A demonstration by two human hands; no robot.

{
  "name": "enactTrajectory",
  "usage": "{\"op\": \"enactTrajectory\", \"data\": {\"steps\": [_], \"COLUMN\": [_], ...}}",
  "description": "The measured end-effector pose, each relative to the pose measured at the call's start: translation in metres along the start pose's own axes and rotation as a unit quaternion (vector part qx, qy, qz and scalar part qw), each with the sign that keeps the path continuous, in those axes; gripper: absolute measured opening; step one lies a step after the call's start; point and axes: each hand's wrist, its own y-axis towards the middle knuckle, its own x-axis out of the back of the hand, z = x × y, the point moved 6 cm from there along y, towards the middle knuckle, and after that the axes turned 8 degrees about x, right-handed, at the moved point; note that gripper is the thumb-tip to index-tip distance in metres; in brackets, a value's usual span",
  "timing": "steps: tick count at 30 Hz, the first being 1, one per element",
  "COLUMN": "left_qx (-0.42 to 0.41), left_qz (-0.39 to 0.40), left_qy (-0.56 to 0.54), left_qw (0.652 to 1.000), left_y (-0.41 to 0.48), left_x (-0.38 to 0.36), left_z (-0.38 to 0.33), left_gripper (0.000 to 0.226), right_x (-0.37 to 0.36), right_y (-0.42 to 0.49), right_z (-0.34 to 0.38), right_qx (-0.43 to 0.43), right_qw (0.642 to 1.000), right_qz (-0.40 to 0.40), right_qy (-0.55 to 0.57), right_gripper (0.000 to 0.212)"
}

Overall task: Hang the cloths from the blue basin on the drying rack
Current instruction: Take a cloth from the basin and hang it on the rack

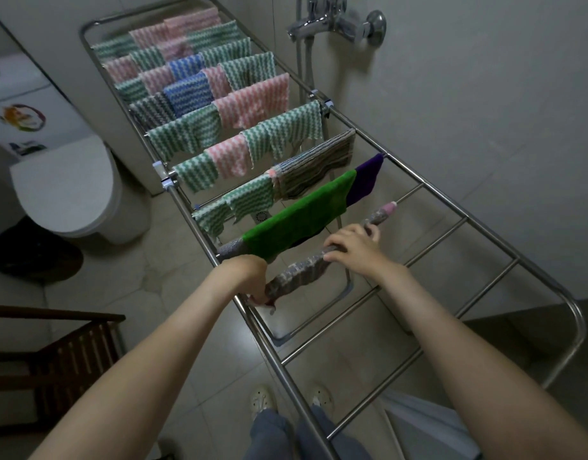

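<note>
Pale shoes [262,400] nearest, under near end of drying rack [485,234]. Left hand [253,277] pinches left end of grey patterned cloth [299,273]. Right hand [352,245] curled over it further right, cloth lying along rail. Far rails full: striped cloths [253,104], green cloth [296,224], purple cloth [365,180]. Near rails bare. Blue-grey basin [349,288] on floor beneath rack, no cloths in visible part. Task looks nearly done.

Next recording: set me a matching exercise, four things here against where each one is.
1 green cloth
2 purple cloth
3 grey patterned cloth
4 toilet

A floor, left of the drying rack
B gripped by left hand and right hand
C right end of a rail
D middle of that same rail

Pairs: 1-D, 2-C, 3-B, 4-A
</note>
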Motion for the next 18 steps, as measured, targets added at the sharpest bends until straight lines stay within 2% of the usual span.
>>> {"op": "enactTrajectory", "data": {"steps": [5,8,14,18], "left_qx": [0.006,-0.011,-0.001,0.066], "left_qz": [-0.012,-0.02,-0.023,-0.034], "left_qy": [0.028,0.038,0.049,0.074], "left_qw": [1.0,0.999,0.999,0.994], "left_y": [-0.003,-0.005,-0.009,-0.013], "left_x": [-0.01,-0.018,-0.022,-0.02], "left_z": [0.001,0.0,0.0,0.004], "left_gripper": [0.009,0.021,0.027,0.032], "right_x": [0.0,0.0,0.001,-0.002], "right_y": [-0.001,-0.004,-0.013,-0.014], "right_z": [0.01,0.014,0.028,0.032], "right_qx": [0.034,0.062,0.154,0.169], "right_qw": [0.996,0.992,0.978,0.972], "right_qz": [0.022,0.019,-0.054,-0.081], "right_qy": [-0.084,-0.108,-0.127,-0.144], "right_gripper": [0.026,0.029,0.024,0.02]}}
